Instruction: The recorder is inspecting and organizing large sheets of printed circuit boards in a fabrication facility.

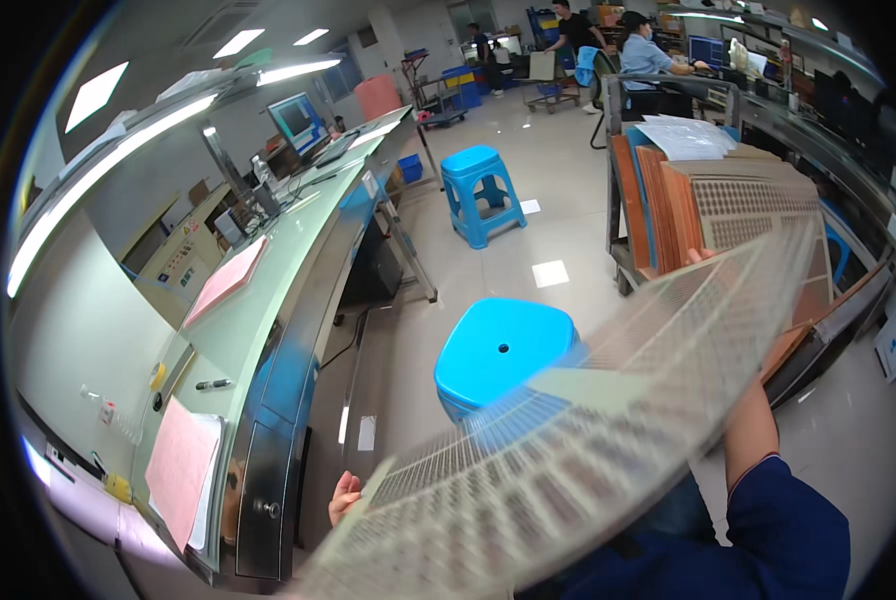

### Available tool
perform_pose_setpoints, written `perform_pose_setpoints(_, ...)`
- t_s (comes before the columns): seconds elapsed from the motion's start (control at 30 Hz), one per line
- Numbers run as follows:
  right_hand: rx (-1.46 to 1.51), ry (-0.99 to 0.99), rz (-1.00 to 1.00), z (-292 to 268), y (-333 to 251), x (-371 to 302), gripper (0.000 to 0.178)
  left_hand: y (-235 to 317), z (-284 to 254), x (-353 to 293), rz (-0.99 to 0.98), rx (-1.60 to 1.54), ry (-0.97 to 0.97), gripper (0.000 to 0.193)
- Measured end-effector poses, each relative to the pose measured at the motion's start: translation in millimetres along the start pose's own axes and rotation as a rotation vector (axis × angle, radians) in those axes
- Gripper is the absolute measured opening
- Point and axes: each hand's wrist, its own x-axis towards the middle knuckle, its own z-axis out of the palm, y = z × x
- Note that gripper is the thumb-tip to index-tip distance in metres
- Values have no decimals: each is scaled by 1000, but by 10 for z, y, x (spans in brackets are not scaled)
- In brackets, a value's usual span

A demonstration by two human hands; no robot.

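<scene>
The left grip (345, 497) and right grip (702, 257) hold a thin, flat panel (528, 470) between them by its edges, rising toward the right grip. Dense rows of small dark cells pattern it; blur hides whether they are holes. Past it stands a smooth blue plastic stool (498, 328). Brown-edged boards (658, 210) stand beside the right grip; pink paper (183, 470) lies left of the left grip on a pale surface (230, 345).

Papers (183, 470) and a dark pen (214, 384) lie on the bench (225, 350)
</scene>
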Motion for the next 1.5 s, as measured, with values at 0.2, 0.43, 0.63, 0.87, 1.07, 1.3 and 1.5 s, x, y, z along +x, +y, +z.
perform_pose_setpoints(0.2, 762, 13, 465, 291, -178, -226, 34, 20, 512, -291, -142, -159, -11, 47)
perform_pose_setpoints(0.43, 892, 54, 586, 9, -244, -306, 34, -13, 352, -332, -420, -434, -30, 40)
perform_pose_setpoints(0.63, 945, 83, 610, -122, -286, -249, 34, -353, 327, -424, -360, -236, -178, 39)
perform_pose_setpoints(0.87, 973, 119, 614, -293, -386, -251, 34, -561, 104, -531, -498, -211, 57, 41)
perform_pose_setpoints(1.07, 936, 204, 594, -392, -500, -219, 35, -506, 26, -530, -447, -107, 104, 45)
perform_pose_setpoints(1.3, 923, 248, 634, -346, -549, -273, 34, -530, -62, -590, -401, -162, 87, 45)
perform_pose_setpoints(1.5, 939, 214, 647, -323, -527, -307, 34, -542, -150, -604, -367, -121, 111, 45)
